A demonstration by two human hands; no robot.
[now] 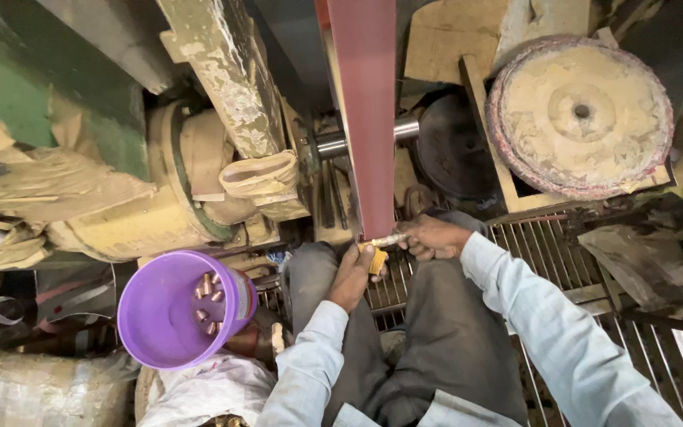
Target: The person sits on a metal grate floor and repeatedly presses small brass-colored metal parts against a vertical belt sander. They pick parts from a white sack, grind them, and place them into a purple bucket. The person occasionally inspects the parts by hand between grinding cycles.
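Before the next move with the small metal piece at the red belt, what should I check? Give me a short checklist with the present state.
1. Both hands on the metal piece: ok; left hand and right hand hold it.
2. Piece tip at the red belt: ok, at its lower end.
3. Fingers away from belt: cannot tell.
4. Belt running: cannot tell.
5. Purple bucket beside the left arm: ok, a few pieces inside.

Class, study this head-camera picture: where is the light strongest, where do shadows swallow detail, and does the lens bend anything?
Head view: light falls brightest on the round dusty buffing wheel and the purple plastic bucket; the machine recess behind the red sanding belt sinks into shadow; the wide lens bows edges outward; the left hand and right hand holding a small metal piece stay fairly sharp.
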